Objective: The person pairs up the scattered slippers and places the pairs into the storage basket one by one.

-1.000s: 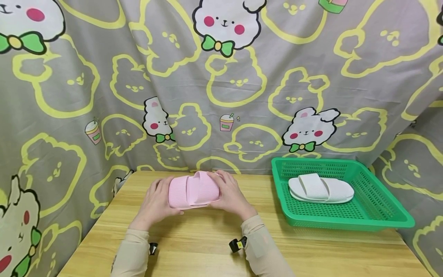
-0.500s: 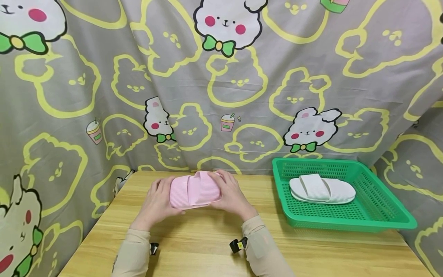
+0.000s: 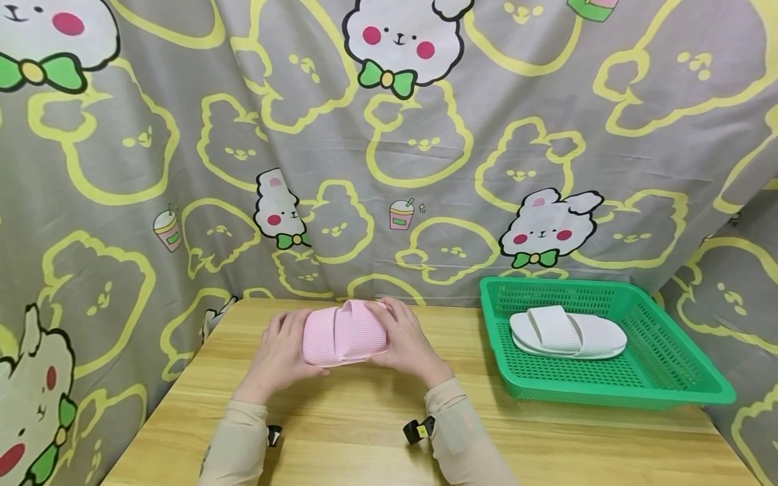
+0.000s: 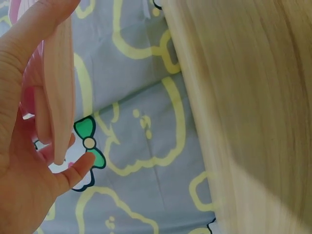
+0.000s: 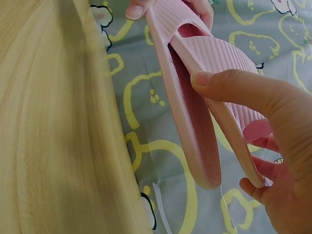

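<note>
Two ribbed pink slippers are held up over the far half of the table, sole against sole-end, one partly inside the other. My left hand (image 3: 279, 354) grips the left pink slipper (image 3: 319, 336), thumb on the near side. My right hand (image 3: 408, 341) holds the right pink slipper (image 3: 366, 331); in the right wrist view its thumb (image 5: 234, 87) presses on the strap edge and its fingers curl beneath. In that view the two soles spread apart at the near end. The left wrist view shows the edge of a pink sole (image 4: 59, 97) inside the hand.
At the right stands a green perforated basket (image 3: 614, 398) with a pair of white slippers (image 3: 602, 334) fitted together in it. The wooden table (image 3: 340, 432) ends at a grey curtain (image 3: 340, 148) with rabbit prints. Black wrist cameras stick out from both sleeves.
My left hand and its slipper have shifted slightly right, a little closer to the right one. My right hand stays almost still. The whole view drifts slightly.
</note>
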`<state>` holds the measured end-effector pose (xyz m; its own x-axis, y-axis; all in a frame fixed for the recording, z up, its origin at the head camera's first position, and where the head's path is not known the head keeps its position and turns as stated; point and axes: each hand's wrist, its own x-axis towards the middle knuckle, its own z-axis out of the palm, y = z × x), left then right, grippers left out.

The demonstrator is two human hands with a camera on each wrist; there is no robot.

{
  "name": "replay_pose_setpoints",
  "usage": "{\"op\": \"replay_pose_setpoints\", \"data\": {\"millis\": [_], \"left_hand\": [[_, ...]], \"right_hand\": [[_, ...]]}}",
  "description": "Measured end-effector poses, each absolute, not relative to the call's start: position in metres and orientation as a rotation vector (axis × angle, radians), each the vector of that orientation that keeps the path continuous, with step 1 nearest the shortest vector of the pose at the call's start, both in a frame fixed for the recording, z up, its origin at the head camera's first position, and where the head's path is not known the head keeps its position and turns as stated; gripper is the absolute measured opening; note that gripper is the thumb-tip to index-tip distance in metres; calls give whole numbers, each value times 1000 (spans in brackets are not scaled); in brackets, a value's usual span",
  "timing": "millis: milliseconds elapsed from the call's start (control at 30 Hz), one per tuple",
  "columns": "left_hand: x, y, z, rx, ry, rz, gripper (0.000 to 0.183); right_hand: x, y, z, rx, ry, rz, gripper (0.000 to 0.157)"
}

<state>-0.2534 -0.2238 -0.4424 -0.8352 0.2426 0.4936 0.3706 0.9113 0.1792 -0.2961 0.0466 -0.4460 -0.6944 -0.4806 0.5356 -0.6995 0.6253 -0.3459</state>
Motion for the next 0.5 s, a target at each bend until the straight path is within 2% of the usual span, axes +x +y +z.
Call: {"op": "replay_pose_setpoints", "data": {"millis": [500], "left_hand": [[-254,-227,-440,-436,-2615,-417,120]], "right_hand": [[-295,44,-445,918,-2544,792,107]]}}
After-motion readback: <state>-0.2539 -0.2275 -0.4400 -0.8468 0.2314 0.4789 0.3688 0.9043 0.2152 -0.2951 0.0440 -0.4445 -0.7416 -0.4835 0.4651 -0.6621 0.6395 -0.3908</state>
